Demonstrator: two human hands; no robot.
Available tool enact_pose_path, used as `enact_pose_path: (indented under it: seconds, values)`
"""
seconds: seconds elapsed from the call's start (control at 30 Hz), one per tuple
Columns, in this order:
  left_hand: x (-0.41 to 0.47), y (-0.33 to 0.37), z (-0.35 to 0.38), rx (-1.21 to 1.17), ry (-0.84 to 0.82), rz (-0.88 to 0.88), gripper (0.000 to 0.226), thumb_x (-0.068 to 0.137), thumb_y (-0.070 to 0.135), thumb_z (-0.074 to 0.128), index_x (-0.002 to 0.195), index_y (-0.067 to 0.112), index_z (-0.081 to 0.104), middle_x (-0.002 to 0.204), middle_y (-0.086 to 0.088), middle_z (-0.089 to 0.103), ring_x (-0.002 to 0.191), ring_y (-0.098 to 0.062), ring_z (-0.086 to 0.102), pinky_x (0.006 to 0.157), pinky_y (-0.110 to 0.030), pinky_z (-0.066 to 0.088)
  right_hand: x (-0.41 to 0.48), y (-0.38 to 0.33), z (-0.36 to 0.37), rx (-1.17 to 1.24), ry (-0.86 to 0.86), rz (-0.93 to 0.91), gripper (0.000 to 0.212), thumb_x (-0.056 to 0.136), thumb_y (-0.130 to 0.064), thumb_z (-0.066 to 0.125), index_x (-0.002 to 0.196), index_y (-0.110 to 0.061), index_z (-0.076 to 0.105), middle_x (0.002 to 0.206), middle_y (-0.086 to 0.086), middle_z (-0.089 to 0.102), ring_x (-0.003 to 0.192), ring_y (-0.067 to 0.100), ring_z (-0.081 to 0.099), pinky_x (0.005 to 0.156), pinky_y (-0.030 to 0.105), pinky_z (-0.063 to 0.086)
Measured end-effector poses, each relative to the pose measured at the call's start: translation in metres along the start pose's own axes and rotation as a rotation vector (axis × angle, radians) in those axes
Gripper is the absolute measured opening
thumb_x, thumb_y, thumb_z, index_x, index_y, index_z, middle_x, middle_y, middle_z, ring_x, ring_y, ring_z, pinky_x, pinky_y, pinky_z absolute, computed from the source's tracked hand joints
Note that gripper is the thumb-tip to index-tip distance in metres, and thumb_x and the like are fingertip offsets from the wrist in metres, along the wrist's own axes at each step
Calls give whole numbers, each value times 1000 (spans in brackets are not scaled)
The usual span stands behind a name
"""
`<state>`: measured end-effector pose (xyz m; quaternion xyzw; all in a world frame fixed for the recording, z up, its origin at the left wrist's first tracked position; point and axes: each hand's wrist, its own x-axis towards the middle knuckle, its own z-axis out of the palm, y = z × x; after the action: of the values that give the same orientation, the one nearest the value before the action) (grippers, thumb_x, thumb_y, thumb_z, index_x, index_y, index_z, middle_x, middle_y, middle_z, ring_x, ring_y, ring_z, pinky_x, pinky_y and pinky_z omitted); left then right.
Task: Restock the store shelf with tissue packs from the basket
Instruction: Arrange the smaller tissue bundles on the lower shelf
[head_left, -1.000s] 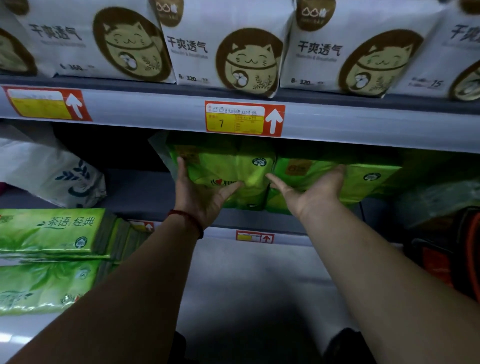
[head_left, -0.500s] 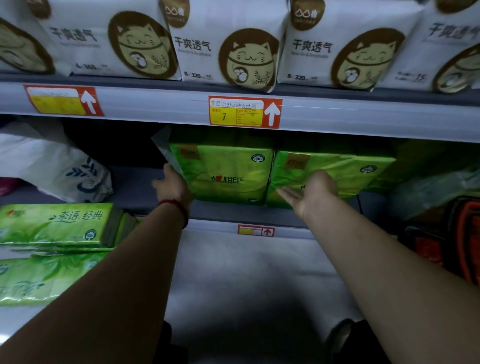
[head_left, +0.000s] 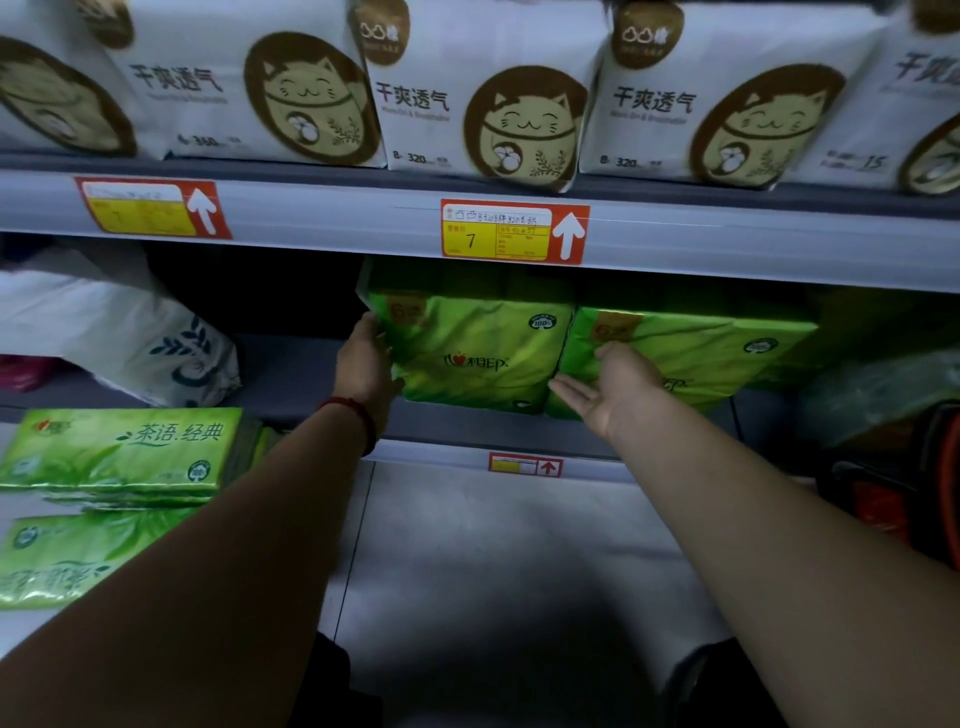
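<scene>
At your 12 o'clock, two tissue packs stand side by side and touching on the middle shelf (head_left: 291, 374): the left pack (head_left: 478, 353), with the right pack (head_left: 691, 353) at its 3 o'clock. Your left hand (head_left: 363, 364) rests against the left pack's 9 o'clock edge. Your right hand (head_left: 618, 389) lies in front of the right pack, at its 8 o'clock corner beside the seam. Above, a row of larger packs (head_left: 483, 93) sits on the upper shelf (head_left: 322, 218), running from 10 to 2 o'clock. A price tag (head_left: 514, 231) is fixed to that shelf's lip, directly over the left pack. A bag (head_left: 130, 332) rests on the middle shelf at your 10 o'clock. A stack of packs (head_left: 119, 452) lies before and below it at 8 o'clock.
</scene>
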<state>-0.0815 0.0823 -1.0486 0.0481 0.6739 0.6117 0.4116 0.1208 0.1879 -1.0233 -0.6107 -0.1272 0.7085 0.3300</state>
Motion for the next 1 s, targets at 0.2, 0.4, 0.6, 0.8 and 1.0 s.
enact_pose_path:
  seconds: [0.2,0.4,0.6,0.8,1.0]
  values:
    - [-29,16,-11,292,-148,44,28,107,7,40,125,17,59,98,6,62,64,1,66,41,-12,49,-10,0,-1,-192,-23,-19,40,107,-16,48,146,-9,45,146,24,48,103,38,62,84,44,58]
    - [-46,31,-61,880,-25,240,57,86,43,73,131,9,65,129,-11,68,118,-31,63,96,-33,48,-53,19,3,-756,11,-483,29,98,-15,66,122,1,66,108,17,70,78,22,56,71,31,44]
    - [-80,52,-129,1146,49,353,71,84,36,79,145,12,51,142,-18,57,129,-37,55,103,-40,46,-110,49,14,-1213,-223,-938,62,92,-29,76,147,-13,51,146,9,56,125,29,58,92,25,40]
    - [-119,58,-213,1193,127,420,76,79,35,84,144,11,53,140,-17,61,128,-34,57,104,-40,46,-162,96,32,-1452,-416,-1135,79,86,-35,81,153,-16,43,154,8,46,137,28,48,107,30,39]
    - [-151,53,-291,1252,183,386,79,81,36,82,149,18,47,147,-11,54,132,-32,53,107,-42,45,-203,152,56,-1550,-585,-1177,81,87,-39,80,155,-17,40,158,5,41,140,26,45,108,33,40]
